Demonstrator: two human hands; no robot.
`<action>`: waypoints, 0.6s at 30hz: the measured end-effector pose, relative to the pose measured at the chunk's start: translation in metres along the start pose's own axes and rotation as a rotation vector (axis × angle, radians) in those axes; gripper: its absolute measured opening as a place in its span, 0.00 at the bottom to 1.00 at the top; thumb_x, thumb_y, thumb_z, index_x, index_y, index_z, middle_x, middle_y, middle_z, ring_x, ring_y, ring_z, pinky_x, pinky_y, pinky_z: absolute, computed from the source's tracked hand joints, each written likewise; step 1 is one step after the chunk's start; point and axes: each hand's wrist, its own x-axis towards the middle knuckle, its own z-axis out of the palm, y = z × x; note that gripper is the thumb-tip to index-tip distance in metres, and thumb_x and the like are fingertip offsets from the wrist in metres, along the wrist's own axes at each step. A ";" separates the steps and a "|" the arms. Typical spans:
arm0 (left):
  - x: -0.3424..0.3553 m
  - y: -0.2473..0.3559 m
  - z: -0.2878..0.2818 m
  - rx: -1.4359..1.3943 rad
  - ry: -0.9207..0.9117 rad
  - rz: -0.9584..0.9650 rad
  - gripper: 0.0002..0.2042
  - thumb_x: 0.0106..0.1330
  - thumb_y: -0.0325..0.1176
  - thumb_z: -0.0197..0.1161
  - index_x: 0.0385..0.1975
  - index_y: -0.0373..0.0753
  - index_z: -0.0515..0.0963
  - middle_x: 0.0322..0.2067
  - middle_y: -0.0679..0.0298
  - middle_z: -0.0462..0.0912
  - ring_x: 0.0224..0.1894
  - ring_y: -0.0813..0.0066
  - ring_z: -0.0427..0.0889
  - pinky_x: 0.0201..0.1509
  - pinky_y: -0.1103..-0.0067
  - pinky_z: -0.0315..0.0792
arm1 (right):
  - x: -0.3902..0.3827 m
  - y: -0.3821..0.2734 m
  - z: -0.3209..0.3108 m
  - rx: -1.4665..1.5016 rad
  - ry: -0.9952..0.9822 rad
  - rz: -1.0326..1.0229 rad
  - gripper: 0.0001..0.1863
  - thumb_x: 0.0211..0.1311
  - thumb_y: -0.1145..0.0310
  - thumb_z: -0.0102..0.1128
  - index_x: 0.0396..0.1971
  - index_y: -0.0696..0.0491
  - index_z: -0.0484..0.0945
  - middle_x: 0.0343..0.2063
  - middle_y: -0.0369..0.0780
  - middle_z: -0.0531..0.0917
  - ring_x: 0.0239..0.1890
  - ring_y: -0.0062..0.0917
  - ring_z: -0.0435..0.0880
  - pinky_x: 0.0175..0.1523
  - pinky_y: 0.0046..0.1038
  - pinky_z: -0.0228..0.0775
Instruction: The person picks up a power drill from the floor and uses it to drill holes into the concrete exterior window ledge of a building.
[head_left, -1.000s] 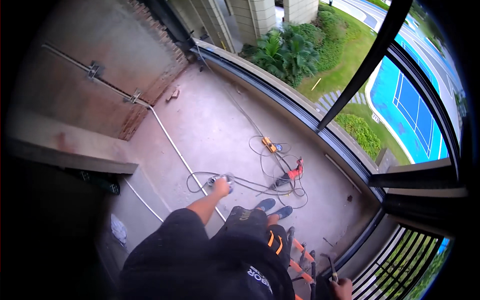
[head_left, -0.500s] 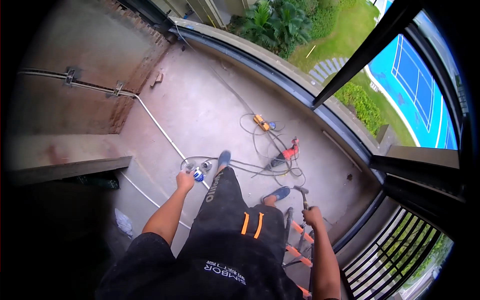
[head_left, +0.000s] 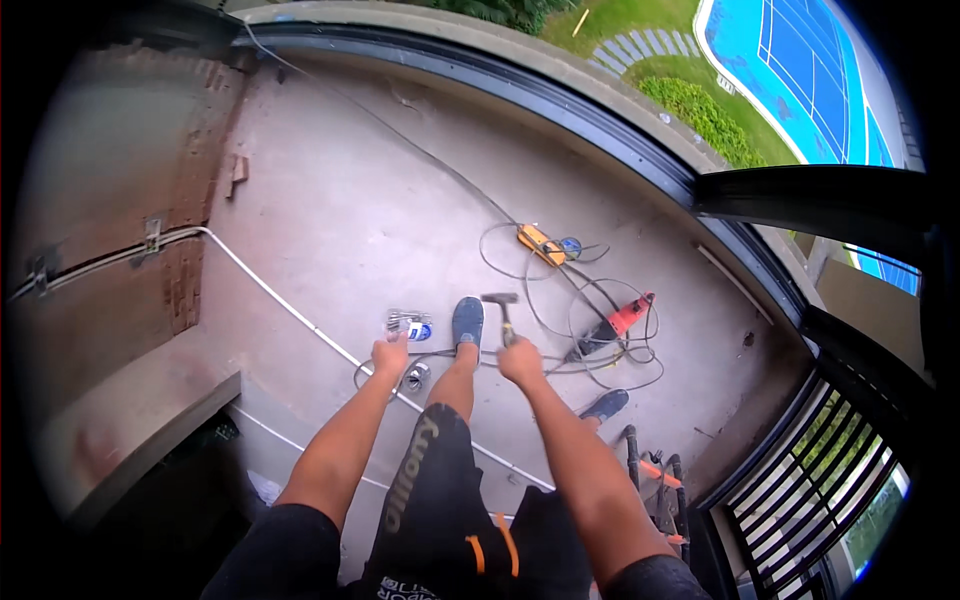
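Note:
My right hand (head_left: 519, 360) is wrapped round the handle of a hammer (head_left: 504, 303), its dark head pointing away from me above the floor. My left hand (head_left: 390, 354) is closed on a clear plastic pack (head_left: 408, 323) with a blue and white label; thin metal pieces seem to show inside it, too small to name. Just below that hand, a round greyish container (head_left: 417, 376) stands on the floor beside a white pipe (head_left: 318, 330). My blue shoe (head_left: 467, 322) is between the pack and the hammer.
A red power tool (head_left: 625, 318) lies among loops of dark cable at the right. Beyond it sits a yellow box-shaped cable unit (head_left: 541, 245) beside a blue round thing. A folding ladder (head_left: 660, 472) with orange parts stands near my right leg. A low window sill (head_left: 560, 125) borders the floor.
My right hand has swung the hammer inward and forward, toward the left hand. The left hand has moved slightly with the pack. My feet have shifted and the view has turned.

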 end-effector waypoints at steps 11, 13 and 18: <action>0.170 -0.135 0.180 -0.590 -0.436 -0.571 0.19 0.79 0.44 0.59 0.60 0.38 0.76 0.49 0.58 0.82 0.37 0.67 0.82 0.33 0.70 0.80 | 0.146 -0.002 0.156 -0.033 -0.339 -0.053 0.29 0.72 0.53 0.61 0.64 0.57 0.77 0.56 0.61 0.84 0.61 0.55 0.83 0.67 0.51 0.75; 0.171 -0.185 0.172 -0.613 -0.541 -0.673 0.23 0.78 0.45 0.59 0.67 0.43 0.71 0.59 0.57 0.76 0.46 0.62 0.83 0.36 0.70 0.82 | 0.138 0.035 0.135 -0.080 -0.086 -0.094 0.27 0.72 0.56 0.63 0.64 0.54 0.79 0.58 0.57 0.82 0.63 0.53 0.79 0.69 0.51 0.73; 0.090 -0.172 0.154 -0.435 -0.603 -0.562 0.21 0.78 0.41 0.59 0.67 0.42 0.72 0.40 0.62 0.83 0.34 0.70 0.82 0.31 0.73 0.78 | 0.204 0.149 -0.077 -0.415 0.806 -0.408 0.14 0.65 0.62 0.68 0.47 0.51 0.83 0.48 0.46 0.81 0.56 0.46 0.78 0.62 0.47 0.67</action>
